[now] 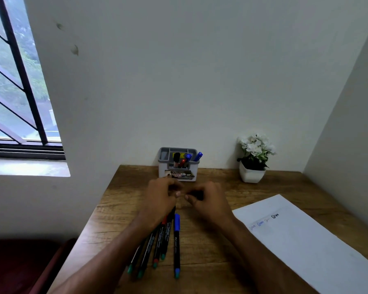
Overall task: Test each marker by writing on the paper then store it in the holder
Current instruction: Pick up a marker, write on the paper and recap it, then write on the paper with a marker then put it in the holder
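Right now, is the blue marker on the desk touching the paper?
Apart. The head view shows bare desk between the blue marker and the paper.

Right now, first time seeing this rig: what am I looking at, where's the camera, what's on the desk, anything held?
No robot here: one head-worn camera looks down at a person's bare hands. The left hand and right hand meet over a wooden desk, fingers curled round something small and dark, probably a marker; the view is too blurred to be sure. Untested markers lie beneath the left forearm. A grey holder at the wall already has several. The paper on the right bears test scribbles. A potted plant stands at the back.
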Motion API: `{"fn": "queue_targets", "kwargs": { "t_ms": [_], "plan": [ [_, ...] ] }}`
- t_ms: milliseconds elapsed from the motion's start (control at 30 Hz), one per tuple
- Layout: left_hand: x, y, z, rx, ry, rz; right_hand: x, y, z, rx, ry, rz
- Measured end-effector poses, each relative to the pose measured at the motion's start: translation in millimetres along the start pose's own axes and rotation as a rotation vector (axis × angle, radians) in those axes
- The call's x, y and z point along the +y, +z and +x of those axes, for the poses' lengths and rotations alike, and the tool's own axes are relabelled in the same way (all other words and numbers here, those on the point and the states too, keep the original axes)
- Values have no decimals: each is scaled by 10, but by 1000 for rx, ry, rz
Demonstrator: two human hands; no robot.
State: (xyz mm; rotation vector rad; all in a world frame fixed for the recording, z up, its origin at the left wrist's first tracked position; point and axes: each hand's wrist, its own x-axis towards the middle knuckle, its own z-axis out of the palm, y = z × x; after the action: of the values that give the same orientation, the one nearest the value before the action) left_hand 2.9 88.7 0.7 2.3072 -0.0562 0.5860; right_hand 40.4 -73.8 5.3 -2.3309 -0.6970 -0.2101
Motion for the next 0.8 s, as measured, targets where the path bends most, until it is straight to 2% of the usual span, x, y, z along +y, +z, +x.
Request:
{"fn": "queue_targets", "kwargs": {
  "t_ms": [100, 300, 600, 800],
  "plan": [
    [24, -29, -80, -175, 0, 83, -44, 15, -94, -102, 20, 18],
    [48, -53, -221, -320, 48, 175, -161, 45, -262, -227, 128, -3],
    [91, -66, -290, -354, 99, 236, -345, -1, -382, -311, 149, -138],
    [135, -70, -274, -382, 132, 192, -266, -54, -373, -229, 193, -142]
  ]
}}
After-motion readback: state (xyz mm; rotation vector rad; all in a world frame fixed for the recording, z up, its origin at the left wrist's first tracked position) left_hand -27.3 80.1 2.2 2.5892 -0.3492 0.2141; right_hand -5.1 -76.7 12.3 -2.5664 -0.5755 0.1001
